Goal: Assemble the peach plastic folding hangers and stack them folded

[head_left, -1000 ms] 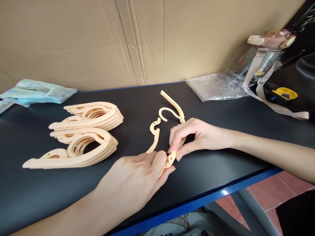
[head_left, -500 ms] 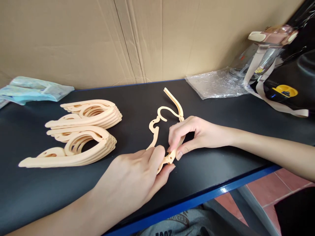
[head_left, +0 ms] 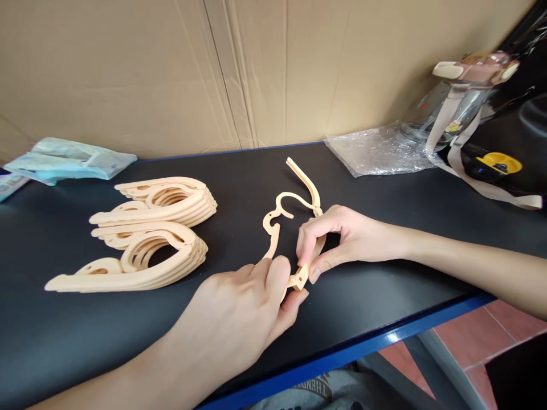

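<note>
Between my hands is a cream plastic folding clothes hanger (head_left: 315,196), its jointed parts spread open over the black table. Its far arm points away from me, and the curved hook lies to the left of it. My left hand (head_left: 239,310) is closed on the near part, hiding much of it. A joint with a small hole shows just past my left fingertips. My right hand (head_left: 335,239) pinches the hanger close to that joint, thumb and fingers on either side. Left of my hands lie two stacks of folded hangers, a far stack (head_left: 188,208) and a near stack (head_left: 171,267).
A light blue plastic packet (head_left: 77,162) lies at the back left. At the back right are a clear plastic bag (head_left: 371,151) and a strapped bottle (head_left: 465,102). Cardboard (head_left: 282,74) stands behind the black table (head_left: 371,319), which has a blue front edge.
The whole view has shifted slightly, so things sit a little further right. Both hands keep their grip on the hanger, with hardly any change in its shape.
</note>
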The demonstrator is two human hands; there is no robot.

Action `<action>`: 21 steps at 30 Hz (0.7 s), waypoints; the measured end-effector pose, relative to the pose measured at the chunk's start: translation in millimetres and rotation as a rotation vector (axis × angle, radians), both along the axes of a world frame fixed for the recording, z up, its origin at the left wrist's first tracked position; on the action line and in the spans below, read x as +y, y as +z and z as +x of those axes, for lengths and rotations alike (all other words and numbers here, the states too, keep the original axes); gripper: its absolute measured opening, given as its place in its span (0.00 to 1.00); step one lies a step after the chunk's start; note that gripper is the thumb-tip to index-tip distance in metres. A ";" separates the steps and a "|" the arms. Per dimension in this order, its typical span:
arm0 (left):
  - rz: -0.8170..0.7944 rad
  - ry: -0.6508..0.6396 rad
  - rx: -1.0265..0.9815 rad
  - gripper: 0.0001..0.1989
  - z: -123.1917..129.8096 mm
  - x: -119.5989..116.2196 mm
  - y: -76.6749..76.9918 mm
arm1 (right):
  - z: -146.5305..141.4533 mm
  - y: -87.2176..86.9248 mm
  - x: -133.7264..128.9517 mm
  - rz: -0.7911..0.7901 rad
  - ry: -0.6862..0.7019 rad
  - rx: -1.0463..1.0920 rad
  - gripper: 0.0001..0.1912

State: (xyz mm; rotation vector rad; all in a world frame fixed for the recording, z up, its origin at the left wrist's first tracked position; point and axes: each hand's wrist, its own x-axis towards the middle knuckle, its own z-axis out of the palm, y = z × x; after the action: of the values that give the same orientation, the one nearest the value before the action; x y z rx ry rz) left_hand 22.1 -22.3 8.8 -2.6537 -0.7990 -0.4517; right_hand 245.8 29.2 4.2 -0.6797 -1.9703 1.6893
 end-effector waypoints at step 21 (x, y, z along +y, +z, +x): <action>-0.242 0.053 -0.085 0.15 -8.9 1.6 -16.6 | 1.2 0.2 -4.1 -0.036 -0.041 -0.035 0.09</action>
State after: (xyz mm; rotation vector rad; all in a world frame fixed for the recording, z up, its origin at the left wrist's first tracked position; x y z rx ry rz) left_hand 13.2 -20.7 -7.9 -2.8409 -1.0051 -0.4848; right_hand 247.0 25.1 4.4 -0.7632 -1.9405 1.7030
